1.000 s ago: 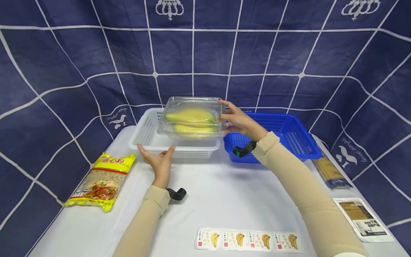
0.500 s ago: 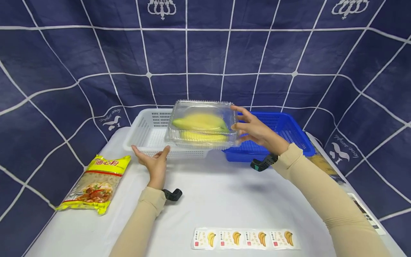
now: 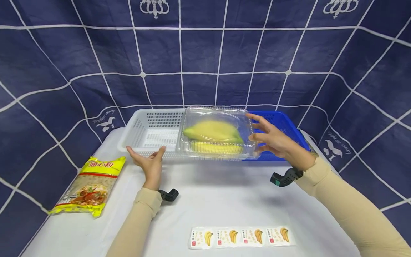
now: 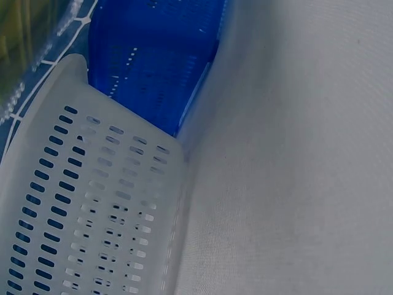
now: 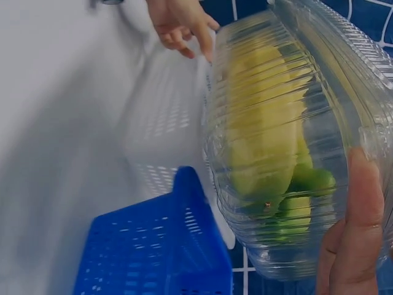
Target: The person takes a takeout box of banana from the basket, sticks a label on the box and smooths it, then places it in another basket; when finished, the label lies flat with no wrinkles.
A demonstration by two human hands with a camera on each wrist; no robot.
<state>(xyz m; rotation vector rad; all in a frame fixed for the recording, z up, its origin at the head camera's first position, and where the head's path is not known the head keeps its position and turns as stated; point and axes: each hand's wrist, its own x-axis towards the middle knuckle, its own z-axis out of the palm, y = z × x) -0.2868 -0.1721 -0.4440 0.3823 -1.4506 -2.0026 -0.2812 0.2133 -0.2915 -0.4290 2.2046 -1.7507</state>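
Navy curtain [image 3: 199, 50] beyond the right hand [image 3: 273, 137]; white table [image 3: 208, 200] below it. White basket [image 3: 157, 137] left of that grip, blue basket [image 3: 284, 121] behind and under it. Clear box [image 3: 216, 132] directly left of the right fingers, held up over where the baskets meet; lid down, can't tell if latched. Packet [image 3: 90, 187] far left of the grip. Right hand holds the box by one end only, fingers spread about as wide as that end. Left hand [image 3: 148, 166] at white basket's near rim, fingers spread, no object visible in it; rim contact unclear. Sticker strip [image 3: 242, 236] nearer the wearer than the grip. Yellow produce [image 5: 261, 123] inside box.

Risks: unsupported far end could dip and twist free; thin plastic may flex under finger pressure, popping the lid; produce could slide, shifting weight; low carry could snag a basket rim.
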